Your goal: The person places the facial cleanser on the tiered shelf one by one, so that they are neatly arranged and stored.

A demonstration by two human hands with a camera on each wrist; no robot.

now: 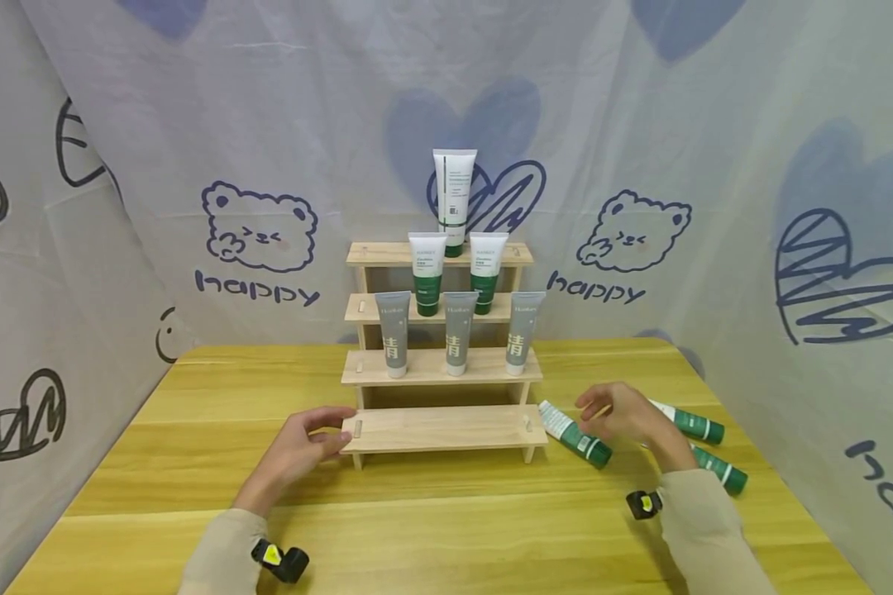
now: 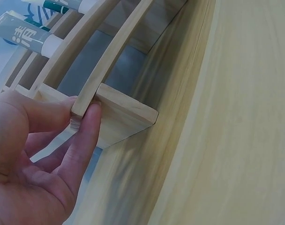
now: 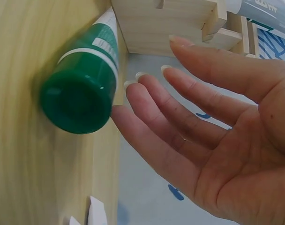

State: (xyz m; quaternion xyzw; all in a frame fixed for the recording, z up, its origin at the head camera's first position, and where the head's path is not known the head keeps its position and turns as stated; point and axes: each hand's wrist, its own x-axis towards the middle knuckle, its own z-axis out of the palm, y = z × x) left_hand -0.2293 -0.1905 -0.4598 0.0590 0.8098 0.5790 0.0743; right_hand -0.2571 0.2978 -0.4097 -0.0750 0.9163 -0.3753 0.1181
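A tiered wooden display stand (image 1: 439, 429) stands on the table. My left hand (image 1: 303, 446) pinches the left end of its lowest board; in the left wrist view, the thumb and a finger (image 2: 88, 126) lie on either side of the board's edge. My right hand (image 1: 619, 411) hovers by the stand's right side, fingers loosely bent and holding nothing. Just below and left of it lies a green-and-white tube (image 1: 576, 435). In the right wrist view, that tube's green cap (image 3: 77, 101) is close to my fingertips; I cannot tell whether they touch.
Three grey tubes (image 1: 457, 335) stand on the second tier. Two green-and-white tubes (image 1: 427, 273) stand above them, and a taller white tube (image 1: 456, 194) is on top. Two more tubes (image 1: 695, 424) lie right of my right hand. A printed curtain (image 1: 372, 165) hangs behind the table.
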